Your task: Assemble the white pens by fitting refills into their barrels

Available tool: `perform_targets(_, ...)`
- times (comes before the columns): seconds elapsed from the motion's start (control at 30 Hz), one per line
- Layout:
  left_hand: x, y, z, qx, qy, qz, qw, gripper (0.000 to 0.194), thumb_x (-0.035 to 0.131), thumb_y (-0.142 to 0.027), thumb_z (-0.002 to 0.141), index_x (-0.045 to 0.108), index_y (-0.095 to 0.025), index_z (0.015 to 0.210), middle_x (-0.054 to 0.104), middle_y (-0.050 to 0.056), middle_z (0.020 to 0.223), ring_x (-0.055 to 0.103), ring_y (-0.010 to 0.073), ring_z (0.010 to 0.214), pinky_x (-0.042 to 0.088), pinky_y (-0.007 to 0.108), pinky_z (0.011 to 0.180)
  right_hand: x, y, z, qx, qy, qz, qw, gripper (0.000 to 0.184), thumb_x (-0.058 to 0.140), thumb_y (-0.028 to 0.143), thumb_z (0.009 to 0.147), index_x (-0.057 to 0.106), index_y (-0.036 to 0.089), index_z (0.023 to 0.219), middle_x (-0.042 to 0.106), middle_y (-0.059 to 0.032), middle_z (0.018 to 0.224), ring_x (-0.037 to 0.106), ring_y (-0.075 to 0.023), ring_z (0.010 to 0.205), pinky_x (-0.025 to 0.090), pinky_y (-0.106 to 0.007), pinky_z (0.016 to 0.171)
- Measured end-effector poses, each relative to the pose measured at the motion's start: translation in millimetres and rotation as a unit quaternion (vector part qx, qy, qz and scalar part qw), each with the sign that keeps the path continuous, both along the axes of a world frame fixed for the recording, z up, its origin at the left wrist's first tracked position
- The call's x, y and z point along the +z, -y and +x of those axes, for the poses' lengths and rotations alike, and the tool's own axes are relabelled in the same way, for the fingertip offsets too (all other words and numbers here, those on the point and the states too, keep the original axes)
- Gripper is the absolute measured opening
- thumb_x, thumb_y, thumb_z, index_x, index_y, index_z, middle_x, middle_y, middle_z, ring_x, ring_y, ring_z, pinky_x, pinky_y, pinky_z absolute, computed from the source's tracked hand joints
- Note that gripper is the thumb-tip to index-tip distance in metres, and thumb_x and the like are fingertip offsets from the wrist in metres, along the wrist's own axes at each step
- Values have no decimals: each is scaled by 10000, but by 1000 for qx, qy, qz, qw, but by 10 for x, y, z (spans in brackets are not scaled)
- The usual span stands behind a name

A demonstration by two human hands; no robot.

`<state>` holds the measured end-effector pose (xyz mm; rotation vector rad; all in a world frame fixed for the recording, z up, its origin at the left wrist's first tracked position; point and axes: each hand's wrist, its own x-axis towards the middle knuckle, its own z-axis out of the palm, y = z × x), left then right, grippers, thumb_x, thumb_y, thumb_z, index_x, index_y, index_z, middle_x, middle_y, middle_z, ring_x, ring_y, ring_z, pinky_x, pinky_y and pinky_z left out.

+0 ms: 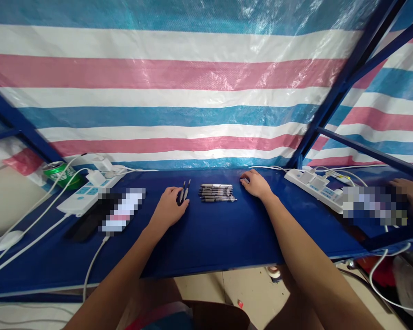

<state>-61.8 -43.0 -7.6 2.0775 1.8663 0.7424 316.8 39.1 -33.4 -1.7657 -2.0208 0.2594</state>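
Note:
Near the middle of the blue table (223,238), my left hand (168,206) curls around two slim pens (184,193), its fingertips on one side and thumb on the other. The pens point away from me and lean slightly right. Just right of them lies a row of several clear-and-grey pens (217,192), side by side and pointing sideways. Beyond that row, my right hand (256,183) rests on the tabletop with fingers bent. A dark gap shows between its thumb and forefinger, and I see nothing held there.
On the left are a power strip (80,199) with plugs, a green can (62,174) and a blurred phone (124,211) on a cable. Another power strip (313,188) sits right, near another person's hand (411,195). Blue frame bars (325,105) and striped sheeting (192,73) enclose the table.

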Motion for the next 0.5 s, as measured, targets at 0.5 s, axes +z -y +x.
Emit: perform_targets(0.5,-82,969,-214,13,100,9,995,529,648,-512,973,629,-259,1437,528,109,1568,700,312,1209,603,493,1100,-18,-5,-49,-41,18,4,999,162,659,325,989,724,205,1076,698,-106,1186,681,-245,1004,490,-345,918)
